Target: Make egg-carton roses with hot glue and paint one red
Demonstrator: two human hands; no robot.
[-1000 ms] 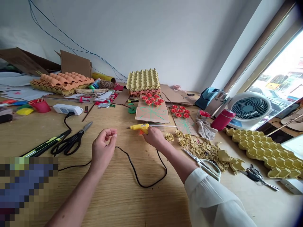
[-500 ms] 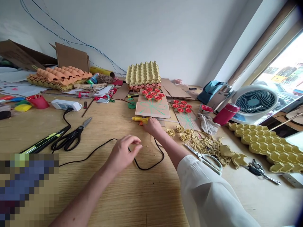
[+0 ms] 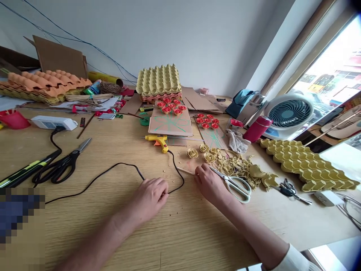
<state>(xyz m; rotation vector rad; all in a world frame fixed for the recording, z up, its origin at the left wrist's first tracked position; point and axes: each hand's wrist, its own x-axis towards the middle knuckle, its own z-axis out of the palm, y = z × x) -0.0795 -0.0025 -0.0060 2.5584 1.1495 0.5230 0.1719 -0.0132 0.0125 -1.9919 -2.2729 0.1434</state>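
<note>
My left hand (image 3: 150, 197) rests on the wooden table (image 3: 175, 229) with its fingers curled over the black cord (image 3: 113, 169) of the yellow glue gun (image 3: 158, 141). The glue gun lies on the table beyond both hands, free of them. My right hand (image 3: 208, 184) lies palm down on the table, its fingers closed around the end of a thin stick (image 3: 184, 171), beside white-handled scissors (image 3: 235, 184). Small yellow paper roses (image 3: 201, 153) sit just beyond my right hand.
Black scissors (image 3: 60, 165) and a white power strip (image 3: 53, 122) lie at the left. Egg trays (image 3: 158, 81), cardboard panels with red roses (image 3: 170, 120) and a red bottle (image 3: 257, 128) stand behind. A fan (image 3: 289, 114), a yellow egg tray (image 3: 306, 167) and paper scraps (image 3: 245, 171) fill the right.
My right hand let go of the glue gun and drew back to the stick near the scissors. My left hand moved right and down onto the cord. The view shifted right.
</note>
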